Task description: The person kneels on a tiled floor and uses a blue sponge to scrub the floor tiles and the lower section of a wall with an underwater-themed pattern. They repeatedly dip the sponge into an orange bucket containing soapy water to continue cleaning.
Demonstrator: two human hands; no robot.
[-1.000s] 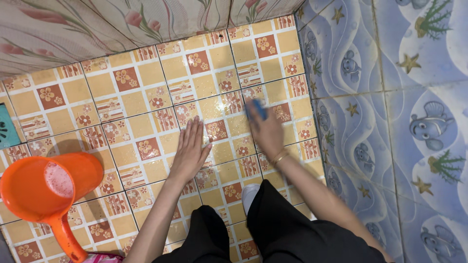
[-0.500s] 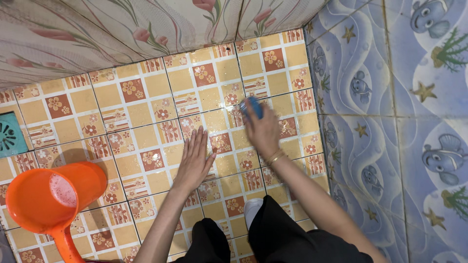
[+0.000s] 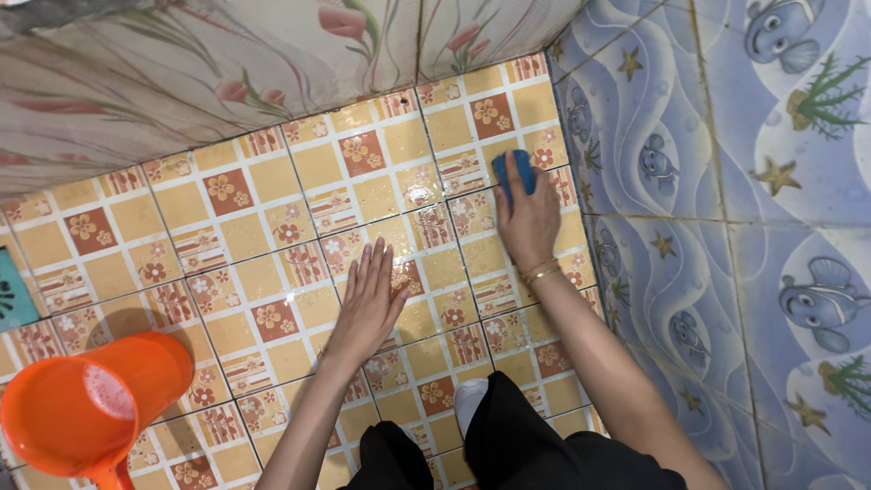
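Blue sponge (image 3: 513, 172): lower part hidden under the right hand (image 3: 529, 222), only the upper end showed. Orange dipper (image 3: 86, 413): handle cut off by the bottom edge, its contents too blurred to tell. Teal floor drain (image 3: 11, 295): cut by the left edge. Left hand (image 3: 370, 304): palm hidden, flat against the tiled floor (image 3: 245, 236). White shoe (image 3: 467, 399): mostly hidden by the black trouser leg (image 3: 535, 445).

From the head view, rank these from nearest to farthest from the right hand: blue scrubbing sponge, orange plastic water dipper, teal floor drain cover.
1. Blue scrubbing sponge: under the right hand's fingers, by the blue wall.
2. Orange plastic water dipper: lower left, beyond the left hand.
3. Teal floor drain cover: at the left edge, slightly farther.
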